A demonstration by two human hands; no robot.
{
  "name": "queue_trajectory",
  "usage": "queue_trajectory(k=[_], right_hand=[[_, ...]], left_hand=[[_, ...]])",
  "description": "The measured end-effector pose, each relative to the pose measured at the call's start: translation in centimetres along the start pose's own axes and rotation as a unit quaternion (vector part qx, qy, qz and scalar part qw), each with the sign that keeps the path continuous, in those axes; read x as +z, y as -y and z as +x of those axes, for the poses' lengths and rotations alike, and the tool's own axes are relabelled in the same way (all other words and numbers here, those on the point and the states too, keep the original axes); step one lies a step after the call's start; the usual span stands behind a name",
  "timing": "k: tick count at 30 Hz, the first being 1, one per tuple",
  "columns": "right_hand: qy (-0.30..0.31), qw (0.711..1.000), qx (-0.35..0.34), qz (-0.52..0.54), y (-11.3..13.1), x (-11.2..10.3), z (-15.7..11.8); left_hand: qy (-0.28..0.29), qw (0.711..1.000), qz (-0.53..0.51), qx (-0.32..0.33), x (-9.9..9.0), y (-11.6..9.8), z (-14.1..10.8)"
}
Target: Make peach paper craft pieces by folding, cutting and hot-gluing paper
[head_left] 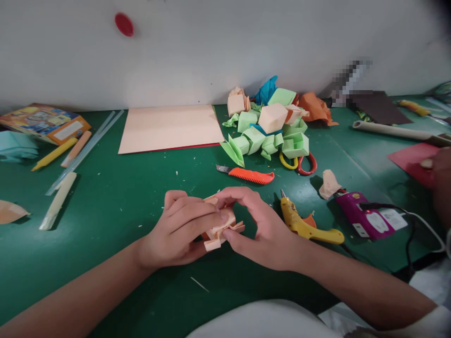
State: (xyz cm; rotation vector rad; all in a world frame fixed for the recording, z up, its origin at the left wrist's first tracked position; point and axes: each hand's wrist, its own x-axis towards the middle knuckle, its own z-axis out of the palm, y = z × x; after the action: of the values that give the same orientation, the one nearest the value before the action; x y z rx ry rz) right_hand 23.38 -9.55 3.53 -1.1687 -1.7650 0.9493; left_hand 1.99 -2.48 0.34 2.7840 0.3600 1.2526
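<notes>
Between my two hands is a small folded piece of peach paper (215, 233), with flaps sticking out toward me. My left hand (183, 227) wraps round its left side and covers much of it. From the right, my right hand (260, 230) pinches the paper with thumb and fingers. An orange cutter knife (251, 175) lies beyond my hands with its blade out. Right of my right hand rests a yellow hot glue gun (306, 223).
A heap of folded green paper pieces (253, 140) covers scissors with red and yellow handles (307, 164). Peach sheets (169, 127) lie by the wall. Glue sticks (58, 202) are at left, a purple power adapter (368, 213) at right. Another person's hand (442, 173) touches pink paper (410, 159).
</notes>
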Motion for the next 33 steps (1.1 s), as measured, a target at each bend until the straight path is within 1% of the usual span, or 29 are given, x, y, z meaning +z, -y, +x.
queue_trajectory(k=[13,22,28,33], right_hand=[[0.005,1.000,0.009,0.004,0.02,-0.01,0.01],[0.007,1.000,0.007,0.007,-0.04,-0.04,-0.01],[0.014,1.000,0.022,-0.001,-0.01,-0.05,-0.02],[0.018,1.000,-0.015,0.013,-0.23,-0.63,-0.11]], left_hand=[[0.002,1.000,0.003,-0.006,0.07,0.01,0.12],[-0.008,1.000,0.013,-0.005,0.07,-0.18,0.26],[0.004,1.000,0.013,-0.007,0.00,-0.16,0.18],[-0.001,1.000,-0.011,-0.022,-0.09,0.08,0.16]])
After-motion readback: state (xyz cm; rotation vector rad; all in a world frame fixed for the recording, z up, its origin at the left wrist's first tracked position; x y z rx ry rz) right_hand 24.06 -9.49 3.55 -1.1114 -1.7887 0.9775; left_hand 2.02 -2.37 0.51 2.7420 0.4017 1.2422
